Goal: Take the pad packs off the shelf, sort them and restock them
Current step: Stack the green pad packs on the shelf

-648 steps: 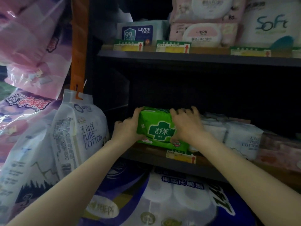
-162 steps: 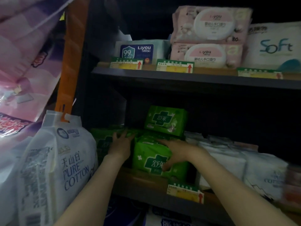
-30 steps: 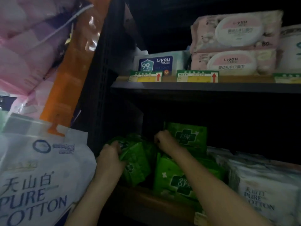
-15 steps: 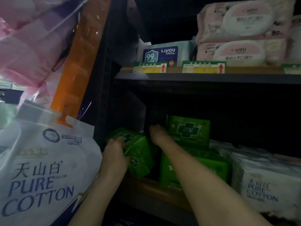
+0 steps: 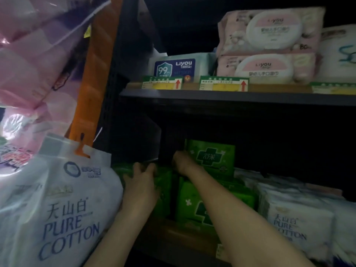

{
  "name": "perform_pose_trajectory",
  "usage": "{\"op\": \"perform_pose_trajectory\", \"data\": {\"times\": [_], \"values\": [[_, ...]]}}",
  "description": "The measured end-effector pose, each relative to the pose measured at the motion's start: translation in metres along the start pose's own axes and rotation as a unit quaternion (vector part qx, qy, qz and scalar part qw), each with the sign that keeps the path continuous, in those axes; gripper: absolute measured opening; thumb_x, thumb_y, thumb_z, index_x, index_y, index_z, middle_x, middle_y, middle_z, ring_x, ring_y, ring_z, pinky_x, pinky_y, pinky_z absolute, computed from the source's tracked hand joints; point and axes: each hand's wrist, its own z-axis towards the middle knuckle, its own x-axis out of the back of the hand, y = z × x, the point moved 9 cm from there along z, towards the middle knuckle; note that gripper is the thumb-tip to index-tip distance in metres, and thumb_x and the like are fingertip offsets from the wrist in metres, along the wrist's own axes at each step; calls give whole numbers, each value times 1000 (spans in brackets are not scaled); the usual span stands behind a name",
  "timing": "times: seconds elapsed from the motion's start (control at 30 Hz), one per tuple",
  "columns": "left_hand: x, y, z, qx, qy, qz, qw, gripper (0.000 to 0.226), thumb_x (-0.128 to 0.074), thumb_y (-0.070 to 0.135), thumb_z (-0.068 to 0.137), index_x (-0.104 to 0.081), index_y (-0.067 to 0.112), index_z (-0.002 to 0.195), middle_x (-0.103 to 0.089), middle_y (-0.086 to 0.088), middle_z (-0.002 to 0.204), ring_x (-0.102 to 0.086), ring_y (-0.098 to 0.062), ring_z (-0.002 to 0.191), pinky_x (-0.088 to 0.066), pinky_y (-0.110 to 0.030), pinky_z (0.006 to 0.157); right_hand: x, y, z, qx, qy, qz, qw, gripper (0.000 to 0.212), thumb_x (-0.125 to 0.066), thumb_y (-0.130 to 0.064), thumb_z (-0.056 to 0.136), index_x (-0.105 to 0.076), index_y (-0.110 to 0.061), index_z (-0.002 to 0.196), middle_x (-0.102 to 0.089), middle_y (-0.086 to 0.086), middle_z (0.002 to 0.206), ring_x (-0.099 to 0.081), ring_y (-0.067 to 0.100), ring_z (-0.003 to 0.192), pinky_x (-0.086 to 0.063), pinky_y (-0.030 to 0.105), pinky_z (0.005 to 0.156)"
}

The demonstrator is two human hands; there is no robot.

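Observation:
Several green pad packs stand on the dark lower shelf (image 5: 185, 226). My left hand (image 5: 141, 182) grips the top of the leftmost green pack (image 5: 163, 191), fingers curled over its upper edge. My right hand (image 5: 182, 162) reaches deeper in, at the left edge of an upper green pack (image 5: 213, 158) that lies on top of another green pack (image 5: 194, 203). Its fingers are lost in the shadow, so its grip is unclear.
A big white "PURE COTTON" bag (image 5: 57, 205) hangs close at the left, with pink bags (image 5: 38, 54) above it. White cotton packs (image 5: 292, 214) fill the shelf to the right. The upper shelf (image 5: 231, 96) carries wipe packs (image 5: 269, 45) and price tags.
My left hand has pushed the left green pack from tilted to more upright and further in. My right hand stays by the upper pack. The view shifted slightly.

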Motion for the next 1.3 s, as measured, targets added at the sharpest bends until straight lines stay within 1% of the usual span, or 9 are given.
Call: {"op": "perform_pose_trajectory", "data": {"times": [0.13,0.37,0.6,0.67,0.73,0.8,0.87,1.03,1.3], "values": [[-23,-6,0,41,-52,14,998,56,-52,31,93,-22,33,140,-3,-10,152,-23,-45,132,-32,-46,105,-3,11,-11,27,-65,20,997,33,-49,-7,95,-57,-3,126,-55,15,130,-53,27,116,-44,30,94],[-39,-14,13,28,-65,-7,997,63,-61,33,88,-26,31,141,-7,-7,154,-24,-41,135,-29,-49,110,-3,14,-29,7,-71,106,992,40,-43,5,92,-56,-6,127,-54,13,131,-52,26,118,-43,27,95],[-46,-15,19,21,-49,-27,998,62,-57,23,92,-24,31,143,-5,-6,156,-16,-46,137,-28,-52,109,61,59,-62,-79,195,234,949,34,-42,1,92,-61,-11,118,-56,11,126,-57,26,109,-48,33,94],[-44,-13,15,33,-46,-5,998,60,-54,22,94,-21,32,144,-2,-6,157,-12,-47,137,-31,-51,107,61,57,-71,-70,143,167,973,33,-42,-4,93,-60,-13,120,-55,9,128,-55,25,110,-46,29,92],[-41,-7,12,46,-45,39,997,61,-50,19,96,-17,32,146,-1,-7,156,-10,-47,137,-36,-49,103,48,48,-79,-37,6,67,997,35,-48,-20,95,-53,-18,130,-50,5,136,-51,23,117,-43,25,93],[-36,4,8,38,-26,68,997,60,-47,14,97,-19,31,146,-6,-9,154,-11,-45,136,-41,-44,98,28,47,-95,-22,-131,-6,991,59,-55,-43,91,-37,-22,143,-39,2,145,-44,22,126,-40,28,101],[-35,17,3,2,-5,70,998,58,-45,7,96,-25,29,145,-13,-6,152,-12,-42,135,-42,-41,97,10,58,-107,-41,-192,-45,979,86,-64,-53,81,-19,-25,149,-31,0,150,-38,21,132,-37,32,106],[-38,18,4,-43,31,41,998,60,-43,-5,92,-34,24,144,-30,0,148,-15,-38,134,-30,-35,107,-5,69,-107,-17,-80,-147,986,104,-71,-63,66,-13,-35,148,-36,2,147,-38,28,131,-36,45,105],[-40,21,13,-29,11,2,1000,50,-48,2,93,-41,19,139,-34,-5,145,-21,-39,131,-33,-38,104,-14,45,-95,-28,-71,-170,982,95,-72,-53,72,-20,-29,148,-41,8,142,-40,32,127,-31,50,106]]}}
